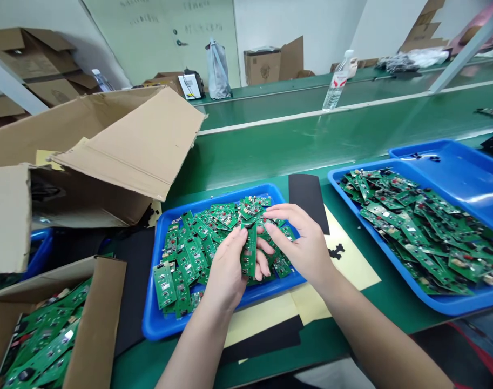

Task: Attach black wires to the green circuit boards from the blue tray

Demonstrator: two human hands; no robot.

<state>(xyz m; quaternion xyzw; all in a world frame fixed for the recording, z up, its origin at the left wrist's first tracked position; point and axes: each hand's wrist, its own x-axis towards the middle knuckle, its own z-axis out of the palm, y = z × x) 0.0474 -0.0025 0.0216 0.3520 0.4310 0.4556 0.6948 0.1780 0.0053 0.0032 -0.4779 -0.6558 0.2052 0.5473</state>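
One long green circuit board (249,254) lies in the left hand (228,259), its thumb pressed on the face, fingers curled behind. The right hand (301,243) brings thumb and forefinger nearly together at the board's upper end; whether they grip anything, one cannot tell. Beneath is a blue plastic tray (150,302) heaped with similar boards, too many to count. Clockwise from the held board, a second heaped blue tray (452,309) sits at 3 o'clock, one open brown cardboard box (108,302) of boards at 8, one larger open carton (141,140) at 10.
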